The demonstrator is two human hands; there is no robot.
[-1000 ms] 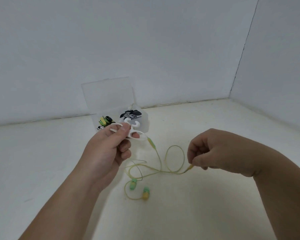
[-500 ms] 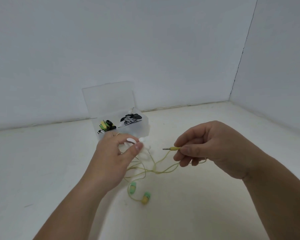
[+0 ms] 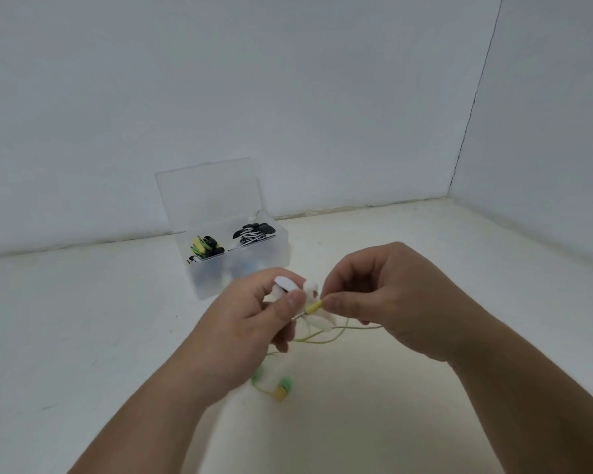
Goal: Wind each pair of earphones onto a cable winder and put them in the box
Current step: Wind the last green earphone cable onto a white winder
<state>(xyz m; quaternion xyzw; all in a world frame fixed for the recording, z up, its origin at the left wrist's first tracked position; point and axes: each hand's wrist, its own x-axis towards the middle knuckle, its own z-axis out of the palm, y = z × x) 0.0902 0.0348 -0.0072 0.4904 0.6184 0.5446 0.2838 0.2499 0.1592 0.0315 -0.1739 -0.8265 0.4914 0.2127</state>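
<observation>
My left hand (image 3: 254, 323) grips a white cable winder (image 3: 317, 319) above the table. Thumb and forefinger of my right hand (image 3: 391, 299) pinch the yellow plug (image 3: 314, 307) of the yellow-green earphones, and the plug's metal tip points at the winder. The thin cable (image 3: 326, 338) loops below both hands. Two green and yellow earbuds (image 3: 281, 388) lie on the table under my hands. The clear plastic box (image 3: 278, 248) stands open behind, holding a wound yellow-and-black pair (image 3: 204, 249) and a wound black-and-white pair (image 3: 254, 232).
The box lid (image 3: 209, 193) stands up against the grey back wall. A second wall closes the right side, meeting the back one in a corner (image 3: 451, 196). The white tabletop (image 3: 83, 336) stretches left and right of my arms.
My right hand lifted the plug off the table and carried it left to the winder. My left hand turned the winder and lowered it toward the middle.
</observation>
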